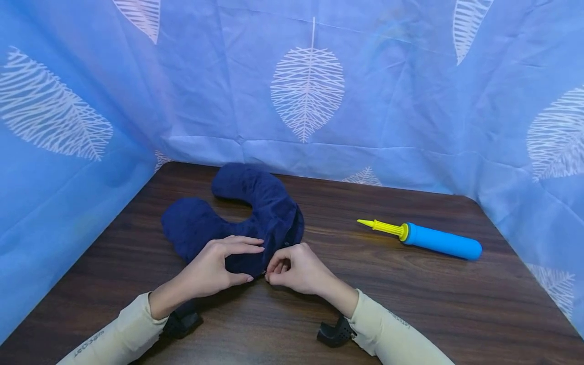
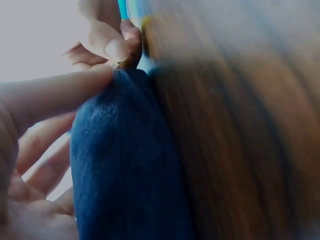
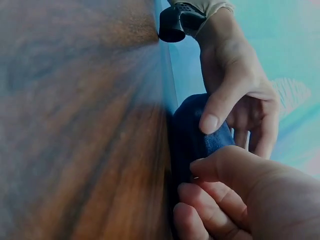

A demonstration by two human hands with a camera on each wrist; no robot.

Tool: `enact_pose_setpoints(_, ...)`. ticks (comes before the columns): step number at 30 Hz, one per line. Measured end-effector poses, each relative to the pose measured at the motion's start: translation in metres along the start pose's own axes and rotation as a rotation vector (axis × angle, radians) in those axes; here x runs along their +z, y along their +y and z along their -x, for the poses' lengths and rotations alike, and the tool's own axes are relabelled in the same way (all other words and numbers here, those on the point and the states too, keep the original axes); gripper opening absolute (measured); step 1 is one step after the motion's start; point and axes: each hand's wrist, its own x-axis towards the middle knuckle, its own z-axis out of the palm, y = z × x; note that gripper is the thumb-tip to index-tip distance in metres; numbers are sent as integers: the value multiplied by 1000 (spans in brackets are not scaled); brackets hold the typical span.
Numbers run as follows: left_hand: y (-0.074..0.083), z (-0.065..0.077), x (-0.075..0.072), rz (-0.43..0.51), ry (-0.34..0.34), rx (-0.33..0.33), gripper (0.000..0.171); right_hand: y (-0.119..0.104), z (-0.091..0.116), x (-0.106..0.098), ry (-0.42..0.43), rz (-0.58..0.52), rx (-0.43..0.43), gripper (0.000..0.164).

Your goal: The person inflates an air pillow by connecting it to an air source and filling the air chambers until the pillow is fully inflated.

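A navy plush U-shaped neck pillow (image 1: 266, 203) lies on the table, its opening towards the left. My left hand (image 1: 214, 266) holds its near edge, thumb on the front side and fingers spread over the top. In the left wrist view, the thumb lies along the navy fabric (image 2: 125, 160). My right hand (image 1: 296, 268) has thumb and fingertips together at the pillow's near right corner, pinching a small zipper pull (image 2: 116, 65) there. The fingers mostly cover it. A fold of fabric gapes along the pillow's right side, above the right hand.
A hand pump (image 1: 442, 241) with a blue barrel and yellow nozzle lies on the right of the dark wooden table (image 1: 410, 314). Blue curtains (image 1: 392, 101) with white leaf prints hang behind and on both sides. Black wrist cameras (image 1: 335, 332) sit beneath the cream sleeves.
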Motion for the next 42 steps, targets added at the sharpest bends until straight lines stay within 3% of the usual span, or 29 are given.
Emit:
enact_pose_setpoints(14,-3,1,0,-44,-53,26,61,13,8,-21,-20,69,-94,7)
enact_pose_setpoints(20,-4,1,-1,-56,-62,50,59,22,14,-40,23,131,-81,9)
enact_pose_setpoints(25,-1,0,1,-58,-27,75,52,22,14,-45,5,89,-42,4)
enact_pose_setpoints(35,10,-4,12,-333,45,172,31,17,13,-41,-43,-25,-42,5)
enact_pose_setpoints(42,12,-1,16,-364,72,200,16,19,13,-42,-54,8,-84,4)
